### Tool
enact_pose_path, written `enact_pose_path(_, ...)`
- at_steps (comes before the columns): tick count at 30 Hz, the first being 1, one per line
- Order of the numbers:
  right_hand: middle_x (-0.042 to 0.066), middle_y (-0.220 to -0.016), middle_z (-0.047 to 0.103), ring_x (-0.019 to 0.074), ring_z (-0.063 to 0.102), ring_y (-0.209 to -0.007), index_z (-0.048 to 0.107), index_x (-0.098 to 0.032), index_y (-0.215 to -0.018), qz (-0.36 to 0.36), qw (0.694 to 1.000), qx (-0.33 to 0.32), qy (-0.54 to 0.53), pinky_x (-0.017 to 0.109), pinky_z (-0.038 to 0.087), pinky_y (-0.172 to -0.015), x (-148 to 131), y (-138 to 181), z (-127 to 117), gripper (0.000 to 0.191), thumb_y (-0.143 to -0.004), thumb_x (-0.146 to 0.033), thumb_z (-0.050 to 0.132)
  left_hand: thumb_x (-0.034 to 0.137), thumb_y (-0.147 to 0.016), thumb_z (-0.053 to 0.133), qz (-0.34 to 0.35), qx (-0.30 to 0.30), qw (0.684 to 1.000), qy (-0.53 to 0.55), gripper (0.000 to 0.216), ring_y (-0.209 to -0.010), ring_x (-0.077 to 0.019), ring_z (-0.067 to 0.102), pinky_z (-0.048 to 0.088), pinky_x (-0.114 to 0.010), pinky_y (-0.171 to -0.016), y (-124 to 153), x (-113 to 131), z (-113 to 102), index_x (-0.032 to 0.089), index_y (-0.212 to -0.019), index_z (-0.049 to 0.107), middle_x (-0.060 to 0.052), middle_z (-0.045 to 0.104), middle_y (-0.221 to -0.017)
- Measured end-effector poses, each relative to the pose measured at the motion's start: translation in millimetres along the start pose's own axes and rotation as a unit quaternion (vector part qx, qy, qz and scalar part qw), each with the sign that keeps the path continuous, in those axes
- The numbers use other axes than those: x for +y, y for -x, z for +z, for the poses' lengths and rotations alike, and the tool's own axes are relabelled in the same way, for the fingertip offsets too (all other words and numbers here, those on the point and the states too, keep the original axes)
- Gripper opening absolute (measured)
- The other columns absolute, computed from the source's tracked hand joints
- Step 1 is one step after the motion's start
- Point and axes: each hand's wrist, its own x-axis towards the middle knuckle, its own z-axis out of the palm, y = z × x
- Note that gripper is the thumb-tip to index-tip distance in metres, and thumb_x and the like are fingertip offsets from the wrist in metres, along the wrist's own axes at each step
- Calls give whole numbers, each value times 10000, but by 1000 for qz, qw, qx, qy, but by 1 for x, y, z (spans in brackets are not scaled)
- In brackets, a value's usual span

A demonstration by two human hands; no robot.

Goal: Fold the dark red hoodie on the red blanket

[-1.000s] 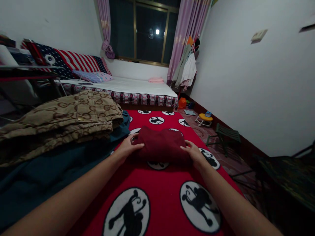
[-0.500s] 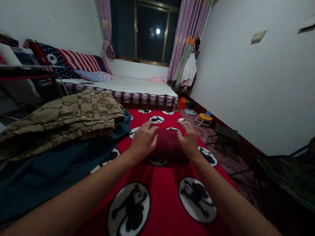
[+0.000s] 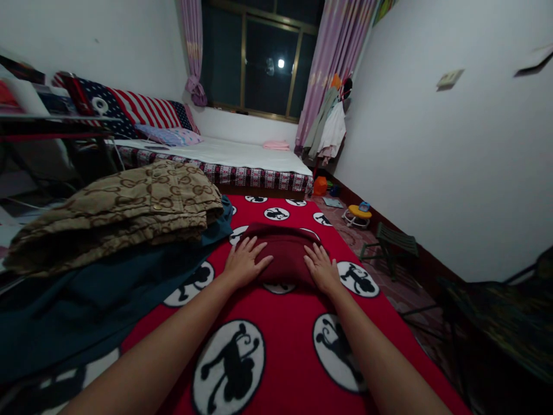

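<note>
A dark maroon piece of folded cloth (image 3: 285, 256) lies on a red blanket (image 3: 288, 328) printed with black monkey figures in white ovals. My left hand (image 3: 245, 262) rests flat on the cloth's left part, fingers spread and pointing away from me. On its right part lies my right hand (image 3: 320, 268), palm down with the fingers apart. Neither hand grips anything. What kind of garment the cloth is, I cannot tell.
Left of the cloth, a tan patterned garment (image 3: 125, 210) lies on teal cloth (image 3: 108, 305). A bed (image 3: 242, 151) stands beneath the window. Along the right are a yellow-topped stool (image 3: 359, 212), a green folding stool (image 3: 395, 242) and a dark camouflage chair (image 3: 505, 311).
Both hands have come down from a curled, raised pose onto the maroon cloth, and their fingers have flattened. The cloth now looks wider and flatter. The view has shifted slightly.
</note>
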Motion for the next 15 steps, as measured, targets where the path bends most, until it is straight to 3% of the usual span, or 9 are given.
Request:
enact_pose_path(3,52,-1554,239,279,159,-1437,353,-311,-1442,8,1000,15,4,651,191,-1072,2,7,2,486,-978,-434,274,614,-914,311,-32,23,999,-8,639,-1418,-291,237,202,-527,-1119,19,-11,1,253,-1436,382,-100,266,-1545)
enact_pose_path(7,72,-1542,269,284,200,-1427,390,-282,-1422,-13,999,42,7,637,217,-1068,12,19,7,473,-976,-397,282,588,-922,315,-53,35,998,-19,662,-1419,-282,237,160,-516,-1141,48,-25,-2,192,-1451,350,-128,322,-1517)
enact_pose_path(11,94,-1494,371,283,283,-1398,404,-260,-1406,-100,992,62,-48,594,249,-1079,23,38,4,489,-953,-435,358,624,-785,566,-9,30,999,10,828,-1412,-328,239,183,-538,-1131,66,-30,-8,210,-1460,321,-158,201,-1557)
enact_pose_path(13,111,-1486,382,295,270,-1401,384,-234,-1416,-148,985,77,-52,583,252,-1084,23,48,-1,579,-899,-480,469,532,-751,661,4,47,998,33,793,-1392,-337,284,224,-549,-1115,67,-31,-11,259,-1434,364,-142,159,-1571)
enact_pose_path(15,121,-1496,360,308,219,-1417,368,-213,-1422,-182,977,102,-34,585,236,-1091,19,53,-6,698,-820,-490,588,404,-776,672,3,71,996,49,671,-1367,-323,338,258,-547,-1102,66,-30,-12,284,-1390,431,-121,216,-1557)
